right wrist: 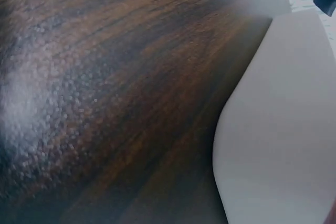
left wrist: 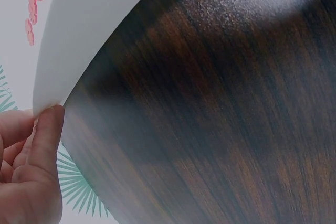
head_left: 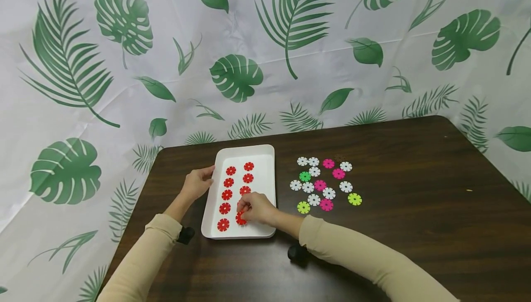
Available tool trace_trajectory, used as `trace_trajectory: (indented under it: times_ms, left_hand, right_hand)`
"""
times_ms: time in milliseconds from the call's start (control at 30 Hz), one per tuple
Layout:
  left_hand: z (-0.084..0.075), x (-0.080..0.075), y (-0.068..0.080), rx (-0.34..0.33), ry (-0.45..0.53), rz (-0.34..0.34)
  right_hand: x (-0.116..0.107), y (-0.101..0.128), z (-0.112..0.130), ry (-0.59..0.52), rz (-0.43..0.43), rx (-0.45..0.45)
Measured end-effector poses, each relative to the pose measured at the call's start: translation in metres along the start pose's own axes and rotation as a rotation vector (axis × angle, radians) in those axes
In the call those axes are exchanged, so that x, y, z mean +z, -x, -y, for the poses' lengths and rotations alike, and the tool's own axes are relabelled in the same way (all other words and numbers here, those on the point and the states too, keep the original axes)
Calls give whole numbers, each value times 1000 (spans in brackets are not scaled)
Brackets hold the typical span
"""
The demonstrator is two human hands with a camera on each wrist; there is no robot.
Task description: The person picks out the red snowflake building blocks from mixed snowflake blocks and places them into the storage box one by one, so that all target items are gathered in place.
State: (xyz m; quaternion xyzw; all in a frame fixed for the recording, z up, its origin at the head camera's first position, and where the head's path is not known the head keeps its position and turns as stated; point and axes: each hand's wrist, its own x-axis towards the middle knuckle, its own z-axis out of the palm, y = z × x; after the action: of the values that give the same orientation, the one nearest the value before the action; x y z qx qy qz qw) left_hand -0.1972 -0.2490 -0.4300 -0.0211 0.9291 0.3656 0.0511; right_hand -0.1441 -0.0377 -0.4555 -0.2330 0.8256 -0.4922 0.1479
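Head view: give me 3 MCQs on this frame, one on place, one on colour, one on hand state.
1. Where does the white tray sit relative to the loose discs?
A. to their left
B. to their right
C. on top of them

2. What colour are the discs in the tray?
A. green
B. red
C. white

3. What is the left hand doing?
A. lying flat on the table
B. lifting a pink disc
C. holding the tray's left rim

Answers:
1 A, the tray lies left of the scattered group on the table.
2 B, every red disc in both columns is alike.
3 C, its fingers curl on the rim while the right hand pinches a red disc near the tray's front.
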Motion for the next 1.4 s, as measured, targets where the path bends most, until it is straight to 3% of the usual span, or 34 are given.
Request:
trace_trajectory:
  times_ms: [867,1400]
  left_hand:
    - [-2,0,1,-13,4,13]
    - [1,1,-1,-2,2,2]
  right_hand:
    - [8,1,-1,176,-33,-106]
    - [12,0,-2,234,-38,-92]
